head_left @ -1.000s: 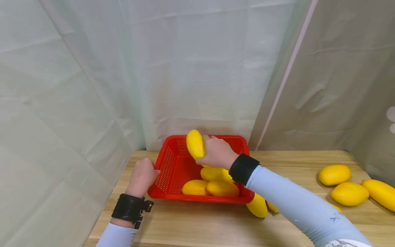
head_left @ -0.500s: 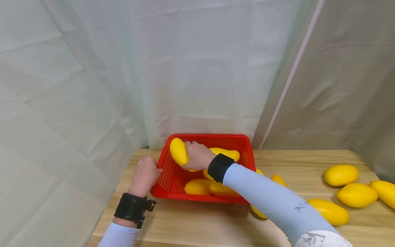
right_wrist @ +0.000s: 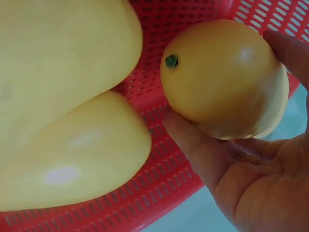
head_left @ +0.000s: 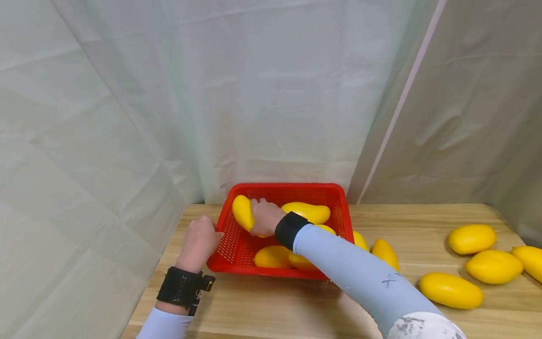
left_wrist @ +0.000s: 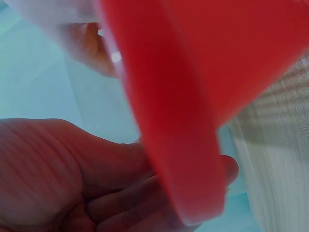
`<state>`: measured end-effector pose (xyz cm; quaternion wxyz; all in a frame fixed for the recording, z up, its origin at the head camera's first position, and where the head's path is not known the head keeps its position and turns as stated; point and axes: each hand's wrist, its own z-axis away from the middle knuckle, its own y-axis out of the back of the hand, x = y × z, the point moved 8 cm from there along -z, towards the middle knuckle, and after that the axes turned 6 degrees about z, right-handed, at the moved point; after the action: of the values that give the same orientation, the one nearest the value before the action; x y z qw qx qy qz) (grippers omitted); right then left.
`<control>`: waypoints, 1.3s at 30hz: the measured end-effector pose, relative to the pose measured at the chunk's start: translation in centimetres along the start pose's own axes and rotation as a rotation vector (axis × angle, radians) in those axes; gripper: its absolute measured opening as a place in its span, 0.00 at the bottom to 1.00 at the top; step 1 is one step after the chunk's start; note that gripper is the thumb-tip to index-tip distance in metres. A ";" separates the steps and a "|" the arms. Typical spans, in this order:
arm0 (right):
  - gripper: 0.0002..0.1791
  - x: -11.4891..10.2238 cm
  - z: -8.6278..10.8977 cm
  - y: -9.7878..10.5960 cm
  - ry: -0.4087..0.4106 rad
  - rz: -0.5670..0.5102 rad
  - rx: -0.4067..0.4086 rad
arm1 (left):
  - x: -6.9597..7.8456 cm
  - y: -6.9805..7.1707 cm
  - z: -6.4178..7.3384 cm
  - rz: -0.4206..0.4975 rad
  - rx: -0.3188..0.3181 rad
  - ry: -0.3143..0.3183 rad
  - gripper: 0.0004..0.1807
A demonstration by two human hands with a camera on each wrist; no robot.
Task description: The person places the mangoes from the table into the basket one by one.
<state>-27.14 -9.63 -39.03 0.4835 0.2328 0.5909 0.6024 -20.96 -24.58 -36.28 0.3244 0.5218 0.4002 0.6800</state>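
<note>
The surface (head_left: 262, 306) is pale wood with a visible grain, and a red perforated basket (head_left: 271, 271) stands on it toward the back. Just beside the basket's right wall lies a partly hidden yellow mango (head_left: 360, 240), with a second mango (head_left: 384, 253) near it. Farther right, a third mango (head_left: 451, 290) lies nearer the front, and behind it a fourth mango (head_left: 472, 238), a fifth mango (head_left: 494, 267) and a sixth mango (head_left: 530, 261), cut off by the view's edge, sit close together

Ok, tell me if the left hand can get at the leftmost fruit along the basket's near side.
Probably yes: the left hand would have to release the basket's rim, but that fruit looks uncovered from above.
</note>
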 end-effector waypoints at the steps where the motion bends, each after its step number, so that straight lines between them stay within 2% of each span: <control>1: 0.44 0.1 -0.1 -0.2 -0.009 0.007 -0.005 | 0.0 0.0 0.0 0.002 -0.001 -0.001 0.13; 6: 0.48 0.4 0.1 -0.6 -0.051 0.049 -0.033 | 0.0 0.0 0.2 0.003 -0.003 -0.010 0.12; 14: 0.51 0.2 0.4 -0.7 -0.071 0.124 -0.050 | 0.1 0.3 0.4 0.000 0.005 -0.011 0.12; 27: 0.49 0.6 -0.3 -1.1 -0.099 0.204 -0.038 | 0.1 0.3 0.2 -0.009 -0.001 -0.013 0.12; 39: 0.54 1.6 -0.9 -2.1 -0.112 0.156 -0.048 | -0.1 0.2 0.1 0.000 -0.005 -0.004 0.13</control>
<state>-27.98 -9.03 -41.65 0.4730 0.2996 0.5284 0.6382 -20.89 -24.77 -36.11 0.3261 0.5223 0.3979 0.6800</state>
